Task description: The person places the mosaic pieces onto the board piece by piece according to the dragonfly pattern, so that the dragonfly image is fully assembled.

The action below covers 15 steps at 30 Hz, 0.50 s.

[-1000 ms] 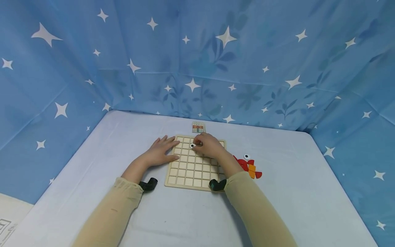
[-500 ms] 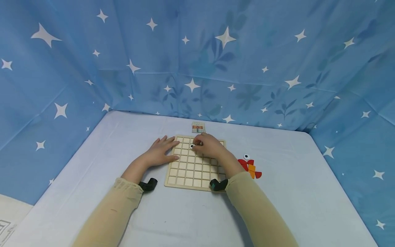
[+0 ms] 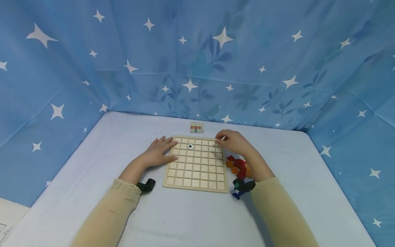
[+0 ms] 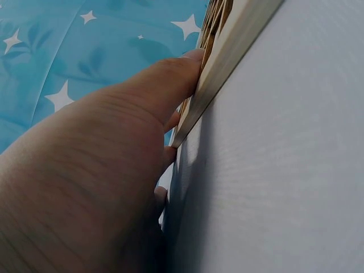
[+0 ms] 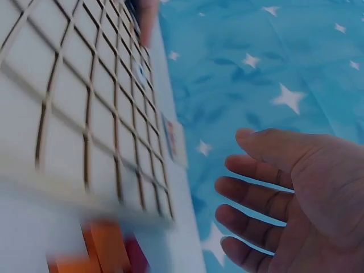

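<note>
While the left hand [image 3: 155,153] rests with fingers spread along the left edge of the grid board [image 3: 187,174], seemingly to steady it, the right hand [image 3: 235,140] hovers by the far right corner, empty, thumb and fingers apart. Hands well separated. One eye piece [image 3: 190,146] lies on the board, second row from the far edge. Coloured pieces [image 3: 239,166] heaped on the worktop [image 3: 172,216] just right of it, partly hidden by the arm. Picture card [image 3: 196,127] beyond. Judged: between placements; another would call for a fingertip pinch from the heap.
</note>
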### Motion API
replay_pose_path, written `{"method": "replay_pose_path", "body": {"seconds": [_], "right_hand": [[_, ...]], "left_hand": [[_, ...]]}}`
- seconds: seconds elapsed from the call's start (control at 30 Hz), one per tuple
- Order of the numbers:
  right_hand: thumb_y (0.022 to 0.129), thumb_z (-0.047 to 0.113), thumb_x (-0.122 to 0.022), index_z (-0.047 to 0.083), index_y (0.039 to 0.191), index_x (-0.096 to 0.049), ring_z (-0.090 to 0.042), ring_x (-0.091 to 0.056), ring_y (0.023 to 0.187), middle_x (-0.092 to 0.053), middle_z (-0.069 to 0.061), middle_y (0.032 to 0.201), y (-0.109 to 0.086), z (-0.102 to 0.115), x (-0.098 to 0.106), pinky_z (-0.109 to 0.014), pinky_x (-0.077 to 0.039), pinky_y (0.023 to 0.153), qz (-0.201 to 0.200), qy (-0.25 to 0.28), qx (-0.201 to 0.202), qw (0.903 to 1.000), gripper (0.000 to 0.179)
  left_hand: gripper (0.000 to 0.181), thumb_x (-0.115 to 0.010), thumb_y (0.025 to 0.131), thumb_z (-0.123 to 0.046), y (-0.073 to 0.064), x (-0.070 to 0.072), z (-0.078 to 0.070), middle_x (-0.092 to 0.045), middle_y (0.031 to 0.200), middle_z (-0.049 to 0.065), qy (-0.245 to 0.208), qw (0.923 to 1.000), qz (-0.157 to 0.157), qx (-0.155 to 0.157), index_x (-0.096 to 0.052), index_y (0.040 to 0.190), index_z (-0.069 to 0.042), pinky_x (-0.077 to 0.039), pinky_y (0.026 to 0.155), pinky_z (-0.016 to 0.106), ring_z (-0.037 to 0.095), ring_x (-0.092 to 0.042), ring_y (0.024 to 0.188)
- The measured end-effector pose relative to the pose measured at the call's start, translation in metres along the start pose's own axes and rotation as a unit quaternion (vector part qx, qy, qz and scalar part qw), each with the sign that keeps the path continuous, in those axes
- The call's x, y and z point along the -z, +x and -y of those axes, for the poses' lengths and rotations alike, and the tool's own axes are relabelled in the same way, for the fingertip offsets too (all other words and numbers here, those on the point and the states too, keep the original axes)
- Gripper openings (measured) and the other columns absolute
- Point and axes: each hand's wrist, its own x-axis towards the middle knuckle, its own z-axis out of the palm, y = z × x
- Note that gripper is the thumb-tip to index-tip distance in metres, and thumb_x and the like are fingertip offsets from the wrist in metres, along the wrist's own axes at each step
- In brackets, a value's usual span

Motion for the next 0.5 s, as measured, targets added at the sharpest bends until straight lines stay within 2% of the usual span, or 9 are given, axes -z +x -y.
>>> {"method": "replay_pose_path", "body": {"seconds": [0.23,0.37,0.5], "right_hand": [[0.097,0.041,-0.060,0.017,0.122,-0.065,-0.028,-0.059,0.109,-0.065,-0.008,0.121,-0.037,-0.035,0.023,-0.045,-0.056,0.087,-0.012,-0.002,-0.067,0.9977,0.035],[0.096,0.041,-0.061,0.017,0.122,-0.064,-0.029,-0.059,0.111,-0.065,-0.009,0.122,-0.052,-0.056,0.031,-0.048,-0.055,0.092,0.000,0.005,-0.100,0.9949,0.035],[0.096,0.039,-0.063,0.015,0.125,-0.063,-0.031,-0.058,0.113,-0.064,-0.011,0.123,-0.064,-0.074,0.035,-0.051,-0.053,0.094,0.014,0.018,-0.118,0.9928,0.038]], "left_hand": [[0.076,-0.060,0.093,-0.057,0.000,0.000,0.000,-0.019,0.166,0.009,0.000,1.0000,0.003,0.002,-0.033,0.156,-0.024,0.001,0.124,0.058,0.039,-0.004,0.154],[0.077,-0.059,0.093,-0.058,0.000,0.001,-0.001,-0.019,0.166,0.009,0.003,1.0000,0.003,0.003,-0.032,0.156,-0.025,0.001,0.124,0.058,0.038,-0.004,0.154],[0.077,-0.059,0.093,-0.057,0.001,0.001,-0.003,-0.019,0.166,0.009,0.000,1.0000,0.004,0.004,-0.032,0.156,-0.024,0.001,0.124,0.058,0.039,-0.004,0.154]]}}
